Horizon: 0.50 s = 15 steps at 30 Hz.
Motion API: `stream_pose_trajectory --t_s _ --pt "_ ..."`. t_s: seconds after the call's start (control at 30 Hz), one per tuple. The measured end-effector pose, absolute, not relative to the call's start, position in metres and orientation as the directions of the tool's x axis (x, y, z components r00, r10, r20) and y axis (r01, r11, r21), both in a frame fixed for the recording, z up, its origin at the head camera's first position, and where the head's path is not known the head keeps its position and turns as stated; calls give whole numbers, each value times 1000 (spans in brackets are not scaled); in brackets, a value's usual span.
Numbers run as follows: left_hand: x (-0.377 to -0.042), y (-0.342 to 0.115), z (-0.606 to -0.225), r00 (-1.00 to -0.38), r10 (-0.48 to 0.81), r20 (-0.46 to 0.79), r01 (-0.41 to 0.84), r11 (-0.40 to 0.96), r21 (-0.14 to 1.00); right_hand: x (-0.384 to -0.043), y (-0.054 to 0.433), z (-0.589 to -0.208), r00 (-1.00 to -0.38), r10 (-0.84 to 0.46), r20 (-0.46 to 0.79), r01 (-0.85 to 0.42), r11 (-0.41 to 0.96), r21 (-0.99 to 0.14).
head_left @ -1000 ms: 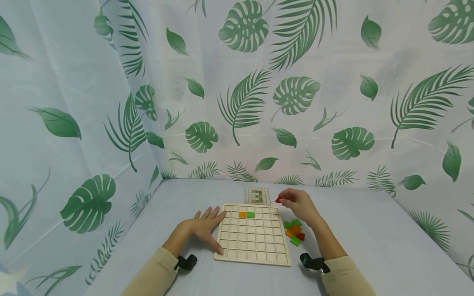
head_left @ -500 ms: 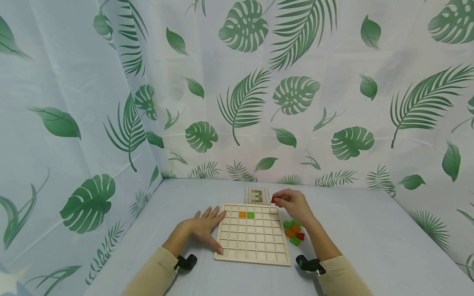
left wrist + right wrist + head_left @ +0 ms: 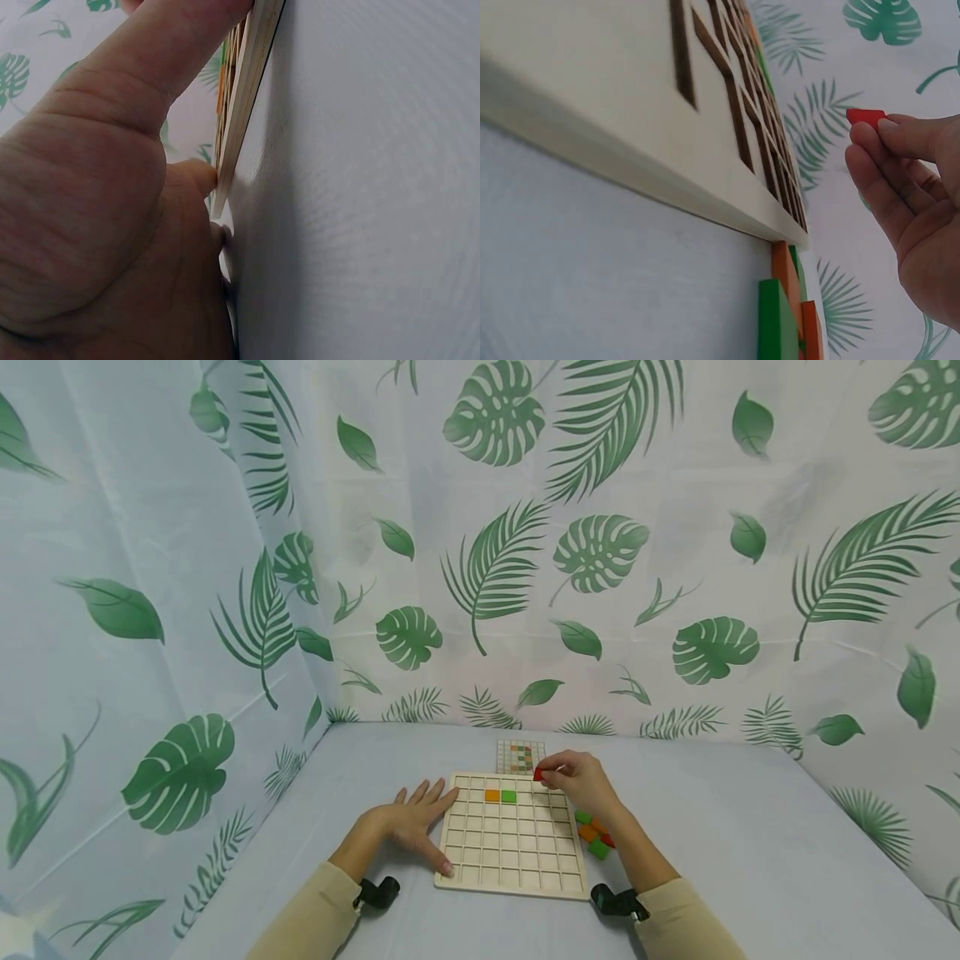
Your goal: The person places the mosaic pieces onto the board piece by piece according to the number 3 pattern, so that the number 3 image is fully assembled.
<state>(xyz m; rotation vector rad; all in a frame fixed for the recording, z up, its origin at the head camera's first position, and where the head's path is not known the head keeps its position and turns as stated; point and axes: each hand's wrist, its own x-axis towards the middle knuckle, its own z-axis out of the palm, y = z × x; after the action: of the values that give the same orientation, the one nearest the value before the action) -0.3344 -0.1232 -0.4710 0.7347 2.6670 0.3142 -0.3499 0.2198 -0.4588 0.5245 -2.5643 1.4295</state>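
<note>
A wooden grid board (image 3: 513, 843) lies on the table, with an orange square tile (image 3: 492, 795) and a green square tile (image 3: 508, 796) side by side in its second row. My left hand (image 3: 408, 822) rests at the board's left edge, fingers spread and thumb on the near left corner. Between thumb and fingertips my right hand (image 3: 588, 783) pinches a red tile (image 3: 866, 116), held above the board's far edge, right of the green tile. The red piece looks to have a slanted or curved side; its full outline is partly covered by the fingers.
Just right of the board lies a loose pile of green, orange and red tiles (image 3: 598, 848), partly hidden by the right forearm. Behind the board lies a small card (image 3: 517, 757) printed with a coloured grid pattern. A leaf-print curtain (image 3: 502, 568) closes off the back.
My right hand has moved left with the red tile, from beside the card to over the board's far edge. The left hand and the board have stayed still.
</note>
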Motion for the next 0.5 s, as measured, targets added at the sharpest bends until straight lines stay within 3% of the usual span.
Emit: stream_pose_trajectory --t_s 0.5 --pt "-335 -122 -472 -807 519 -282 443 848 291 -350 212 -462 -943 -239 231 -323 498 -804"
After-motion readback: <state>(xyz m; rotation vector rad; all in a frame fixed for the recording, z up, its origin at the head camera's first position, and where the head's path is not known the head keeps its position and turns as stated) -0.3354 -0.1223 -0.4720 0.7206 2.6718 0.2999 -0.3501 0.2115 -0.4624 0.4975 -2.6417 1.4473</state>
